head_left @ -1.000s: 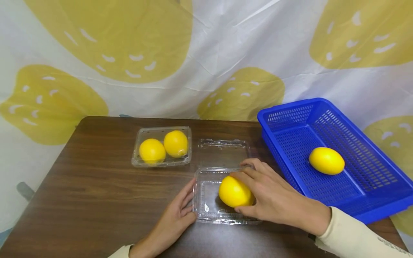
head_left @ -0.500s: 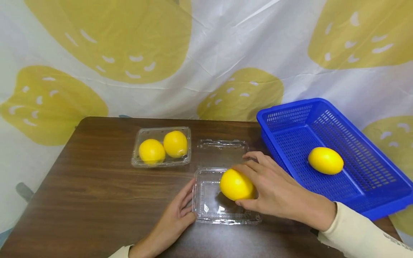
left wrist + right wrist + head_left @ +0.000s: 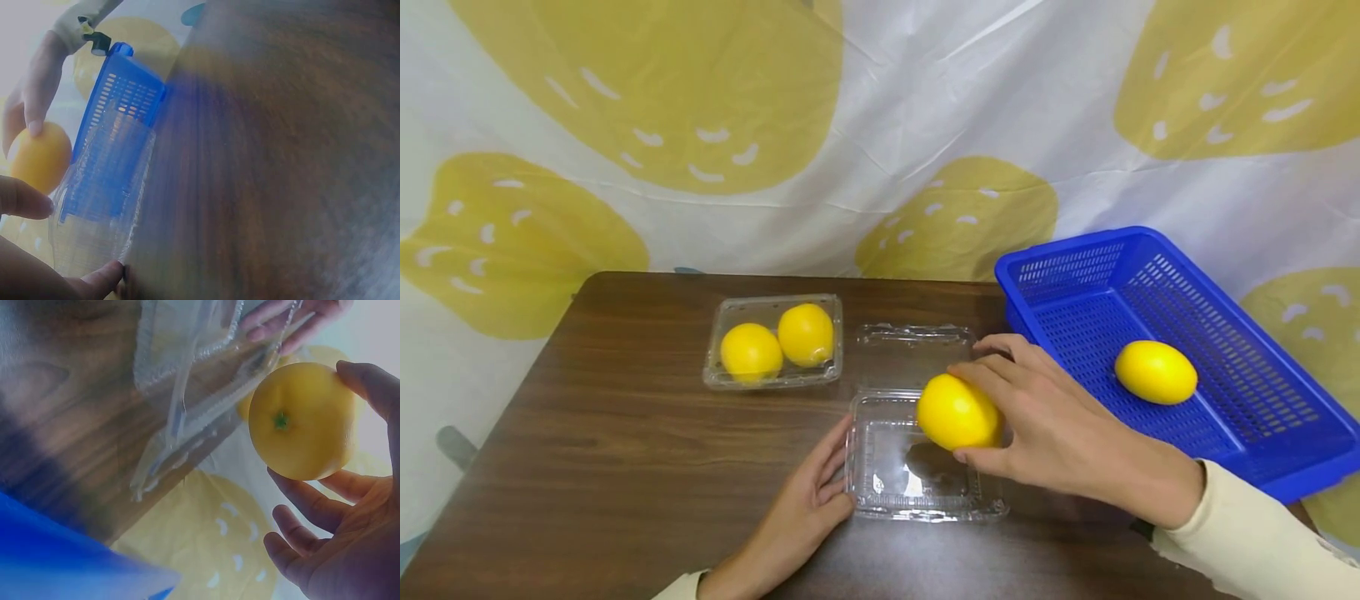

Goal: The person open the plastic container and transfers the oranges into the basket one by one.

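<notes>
My right hand (image 3: 1045, 417) holds a yellow lemon (image 3: 957, 412) between thumb and fingers, above the right part of a clear plastic clamshell box (image 3: 887, 467). In the right wrist view the lemon (image 3: 300, 425) shows a green stem mark, and the lower fingers stay off it. At the box's left end, my left hand (image 3: 808, 508) grips the side, thumb at the front corner. The box's lid (image 3: 917, 346) lies folded back behind it. The left wrist view shows fingertips and thumb on the box's edge (image 3: 134, 212).
Back left on the brown table (image 3: 647, 467) stands another clear box (image 3: 718, 379), with two lemons (image 3: 751, 352) inside. A blue slotted basket (image 3: 1052, 367) stands at the right, holding one lemon (image 3: 1156, 372). A lemon-print cloth (image 3: 925, 108) hangs behind.
My right hand has lifted the lemon up out of the box's base and slightly to the right and back. The left hand stays at the box's side.
</notes>
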Available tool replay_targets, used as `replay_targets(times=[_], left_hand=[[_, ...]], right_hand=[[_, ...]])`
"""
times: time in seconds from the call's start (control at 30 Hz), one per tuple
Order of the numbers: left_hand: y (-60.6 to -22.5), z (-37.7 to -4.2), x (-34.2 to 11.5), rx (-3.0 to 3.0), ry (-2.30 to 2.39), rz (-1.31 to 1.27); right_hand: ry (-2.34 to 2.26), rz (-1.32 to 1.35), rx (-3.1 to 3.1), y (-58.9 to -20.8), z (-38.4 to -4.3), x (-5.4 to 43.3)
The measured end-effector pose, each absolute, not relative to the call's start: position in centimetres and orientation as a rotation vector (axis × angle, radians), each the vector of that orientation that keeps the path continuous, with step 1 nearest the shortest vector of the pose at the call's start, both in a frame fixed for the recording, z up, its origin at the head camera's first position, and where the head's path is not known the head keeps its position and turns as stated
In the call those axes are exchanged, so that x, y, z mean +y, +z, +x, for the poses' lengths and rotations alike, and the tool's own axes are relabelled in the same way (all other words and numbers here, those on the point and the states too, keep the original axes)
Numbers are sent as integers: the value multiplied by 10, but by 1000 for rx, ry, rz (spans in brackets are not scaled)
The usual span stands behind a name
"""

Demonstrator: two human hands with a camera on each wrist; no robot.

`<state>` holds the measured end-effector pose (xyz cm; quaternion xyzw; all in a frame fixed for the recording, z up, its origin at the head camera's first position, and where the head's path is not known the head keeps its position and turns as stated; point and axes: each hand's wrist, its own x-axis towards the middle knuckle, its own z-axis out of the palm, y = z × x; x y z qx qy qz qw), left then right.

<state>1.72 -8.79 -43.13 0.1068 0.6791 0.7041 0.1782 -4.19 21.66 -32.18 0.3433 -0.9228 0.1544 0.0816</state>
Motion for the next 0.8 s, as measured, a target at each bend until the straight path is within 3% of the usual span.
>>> replay_targets(times=[0.8], left_hand=[[-433, 17, -88, 1872, 2019, 332]], right_hand=[[520, 880, -2736, -306, -60, 243]])
